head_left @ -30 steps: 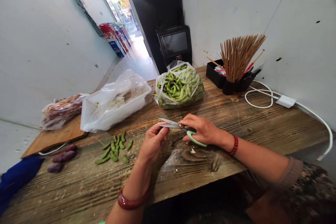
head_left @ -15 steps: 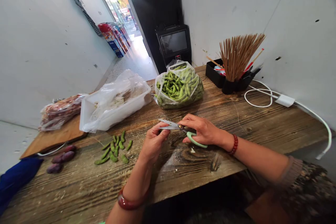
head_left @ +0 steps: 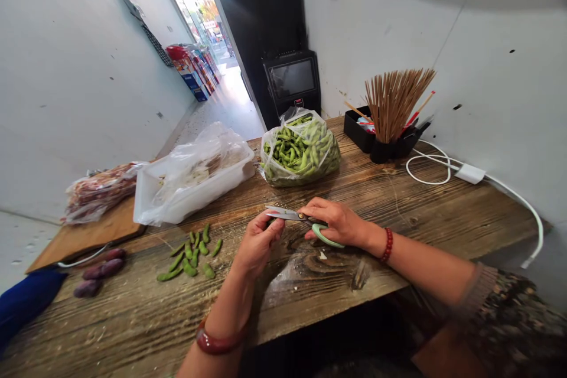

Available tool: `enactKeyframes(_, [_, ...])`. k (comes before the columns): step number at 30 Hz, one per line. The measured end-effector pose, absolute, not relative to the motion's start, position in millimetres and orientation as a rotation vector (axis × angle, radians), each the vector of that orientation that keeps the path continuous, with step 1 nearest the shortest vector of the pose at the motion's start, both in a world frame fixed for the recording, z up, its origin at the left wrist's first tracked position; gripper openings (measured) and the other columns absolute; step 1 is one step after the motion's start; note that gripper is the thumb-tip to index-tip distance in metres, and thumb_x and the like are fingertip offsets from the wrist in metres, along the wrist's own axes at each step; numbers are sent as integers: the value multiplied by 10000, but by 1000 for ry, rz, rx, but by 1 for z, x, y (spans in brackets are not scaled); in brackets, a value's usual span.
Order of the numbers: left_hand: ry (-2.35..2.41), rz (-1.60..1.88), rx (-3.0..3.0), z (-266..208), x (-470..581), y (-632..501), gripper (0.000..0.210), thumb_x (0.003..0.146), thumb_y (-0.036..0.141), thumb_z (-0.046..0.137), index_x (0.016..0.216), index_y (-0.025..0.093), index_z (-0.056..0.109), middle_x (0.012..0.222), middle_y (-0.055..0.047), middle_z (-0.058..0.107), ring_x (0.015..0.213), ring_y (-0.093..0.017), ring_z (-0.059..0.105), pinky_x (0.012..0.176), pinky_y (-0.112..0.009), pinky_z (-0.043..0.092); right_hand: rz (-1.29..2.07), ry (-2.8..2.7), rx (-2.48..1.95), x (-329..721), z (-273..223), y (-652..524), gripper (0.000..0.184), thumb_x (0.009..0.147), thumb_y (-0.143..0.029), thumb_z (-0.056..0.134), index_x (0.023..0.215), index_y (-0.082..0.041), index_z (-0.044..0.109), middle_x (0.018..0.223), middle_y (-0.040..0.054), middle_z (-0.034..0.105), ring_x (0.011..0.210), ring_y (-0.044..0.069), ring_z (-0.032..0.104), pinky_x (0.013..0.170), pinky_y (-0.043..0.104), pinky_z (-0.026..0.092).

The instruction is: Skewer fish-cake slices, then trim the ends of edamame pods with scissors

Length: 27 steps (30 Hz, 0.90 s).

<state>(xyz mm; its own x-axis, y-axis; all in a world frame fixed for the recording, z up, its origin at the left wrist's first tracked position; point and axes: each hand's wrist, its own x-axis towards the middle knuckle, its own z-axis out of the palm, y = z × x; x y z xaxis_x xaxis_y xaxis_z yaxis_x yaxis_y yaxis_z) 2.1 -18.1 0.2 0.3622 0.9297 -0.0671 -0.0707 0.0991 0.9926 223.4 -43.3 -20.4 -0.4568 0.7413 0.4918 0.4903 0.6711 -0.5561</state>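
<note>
My right hand (head_left: 334, 221) is closed around the green handles of a pair of scissors (head_left: 292, 215), whose blades point left and are nearly together. The blade tips reach the fingertips of my left hand (head_left: 261, 239). Thumb and fingers of that hand are pinched together; whatever is between them is hidden. To the left of it, several green edamame pods (head_left: 189, 257) lie loose on the wooden table (head_left: 310, 301). Beyond both hands stands a clear plastic bag of edamame (head_left: 301, 150), open at the top.
A white plastic tub (head_left: 195, 189) with a plastic bag in it stands at the back left, by a bagged reddish food (head_left: 100, 189) on a wooden board (head_left: 84, 242). Purple tubers (head_left: 104, 269) lie in front. At right are skewers (head_left: 394, 106) in a black holder (head_left: 361, 133) and a white cable (head_left: 514, 189).
The scissor blades have moved closer together, with their tips still at my left fingertips. Both hands stay in nearly the same place; the view has shifted slightly.
</note>
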Motion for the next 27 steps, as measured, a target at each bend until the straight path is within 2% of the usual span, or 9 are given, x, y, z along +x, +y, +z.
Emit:
enactKeyframes(7, [996, 947, 1198, 3, -5, -13, 326, 689, 389, 766, 919, 168, 698, 767, -23, 657, 552, -83, 469, 495, -207, 312, 301, -2101, -973, 227, -19, -37, 507, 828, -374, 698, 1276, -194, 543, 1078, 94, 611, 920, 197, 623, 787, 298, 525])
enactKeyframes(11, [1229, 985, 1383, 15, -26, -5, 434, 688, 431, 733, 1046, 188, 706, 784, -36, 683, 563, -109, 504, 508, -223, 348, 245, -2038, -974, 232, -16, -35, 498, 831, -371, 692, 1275, -201, 543, 1096, 99, 608, 937, 205, 626, 805, 318, 536])
enactKeyframes(16, [1608, 803, 2219, 27, -88, 7, 256, 729, 371, 597, 885, 235, 748, 834, -49, 677, 732, -214, 614, 653, -316, 471, 297, -2002, -947, 232, -13, -36, 479, 836, -338, 687, 1274, -209, 544, 1112, 97, 608, 949, 204, 626, 827, 330, 545])
enactKeyframes(20, [1863, 625, 2437, 27, -137, 15, 228, 686, 341, 586, 826, 243, 738, 840, -71, 689, 754, -278, 646, 690, -392, 504, 324, -1954, -932, 231, -12, -36, 473, 838, -328, 687, 1274, -213, 543, 1114, 90, 604, 965, 199, 615, 844, 323, 537])
enactKeyframes(24, [1750, 779, 2479, 40, -116, 19, 297, 770, 416, 553, 932, 231, 719, 1036, -94, 692, 900, -294, 654, 837, -413, 498, 328, -1862, -948, 231, -14, -33, 496, 824, -362, 702, 1269, -206, 546, 1086, 79, 599, 800, 156, 596, 721, 284, 539])
enactKeyframes(27, [1507, 850, 2486, 57, -56, 26, 292, 833, 391, 521, 974, 216, 707, 1039, -85, 692, 936, -256, 651, 890, -372, 482, 305, -1768, -963, 232, -16, -30, 498, 817, -386, 709, 1252, -201, 553, 1043, 72, 596, 707, 136, 555, 668, 282, 528])
